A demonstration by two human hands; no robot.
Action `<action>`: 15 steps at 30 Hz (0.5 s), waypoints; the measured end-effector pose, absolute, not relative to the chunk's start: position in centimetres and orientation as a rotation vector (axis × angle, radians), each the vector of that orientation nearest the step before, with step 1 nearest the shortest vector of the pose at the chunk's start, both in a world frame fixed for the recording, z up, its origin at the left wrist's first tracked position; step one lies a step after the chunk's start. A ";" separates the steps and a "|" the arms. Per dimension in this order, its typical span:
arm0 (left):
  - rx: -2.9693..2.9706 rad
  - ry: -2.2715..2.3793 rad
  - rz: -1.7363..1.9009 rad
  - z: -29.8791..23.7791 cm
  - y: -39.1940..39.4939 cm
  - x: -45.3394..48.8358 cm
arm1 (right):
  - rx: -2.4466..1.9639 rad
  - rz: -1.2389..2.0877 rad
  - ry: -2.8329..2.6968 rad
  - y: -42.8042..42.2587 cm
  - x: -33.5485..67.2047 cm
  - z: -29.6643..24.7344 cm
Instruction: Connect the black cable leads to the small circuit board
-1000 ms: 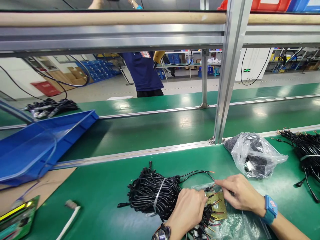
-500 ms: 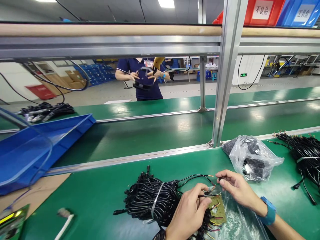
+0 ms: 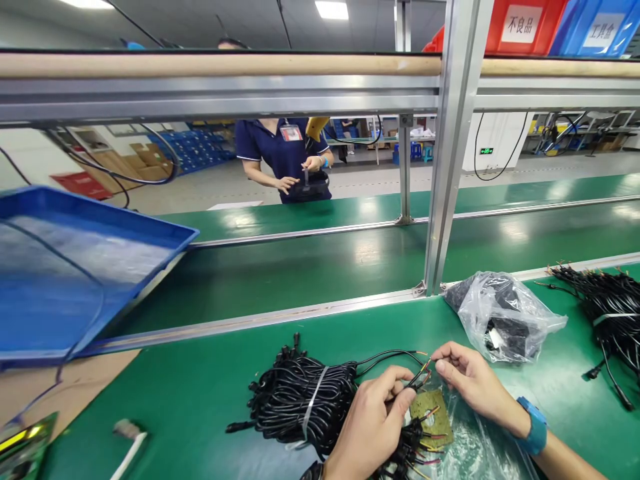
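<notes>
A bundle of black cables [image 3: 300, 400] tied with a white strap lies on the green bench. My left hand [image 3: 370, 423] rests on its right end, fingers pinched on a thin black wire. My right hand [image 3: 467, 381] pinches the stripped coloured tips of the same wire [image 3: 424, 373] just above a small green-brown circuit board [image 3: 431, 419]. The board lies on a clear plastic bag [image 3: 475, 453], with several short red and yellow leads beside it.
A clear bag of black parts [image 3: 500, 317] and another black cable bundle [image 3: 607, 313] lie at the right. A blue tray [image 3: 75, 267] is raised at the left. A person in a dark blue shirt [image 3: 287, 157] works across the conveyor [image 3: 325, 260].
The blue tray at the left has tilted up and now hides the far cable pile. My hands have closed in on the wire end. The person opposite has lowered a black item.
</notes>
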State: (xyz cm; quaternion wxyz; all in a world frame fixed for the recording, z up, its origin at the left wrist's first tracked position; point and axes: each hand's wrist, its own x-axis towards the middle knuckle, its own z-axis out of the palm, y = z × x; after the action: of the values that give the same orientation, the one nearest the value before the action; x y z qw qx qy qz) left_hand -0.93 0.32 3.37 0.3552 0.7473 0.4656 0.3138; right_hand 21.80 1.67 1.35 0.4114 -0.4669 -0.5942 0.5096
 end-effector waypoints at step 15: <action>1.494 0.939 1.003 2.6 -2.1 1.3 | -0.875 1.651 -1.243 1.0 20.7 2.2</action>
State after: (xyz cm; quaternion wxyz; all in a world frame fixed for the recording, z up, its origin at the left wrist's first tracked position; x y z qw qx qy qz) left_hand 1.26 -2.12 2.59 0.5276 0.6254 0.3930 0.4197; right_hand 20.70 1.01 2.23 0.4340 -0.3513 -0.4990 0.6627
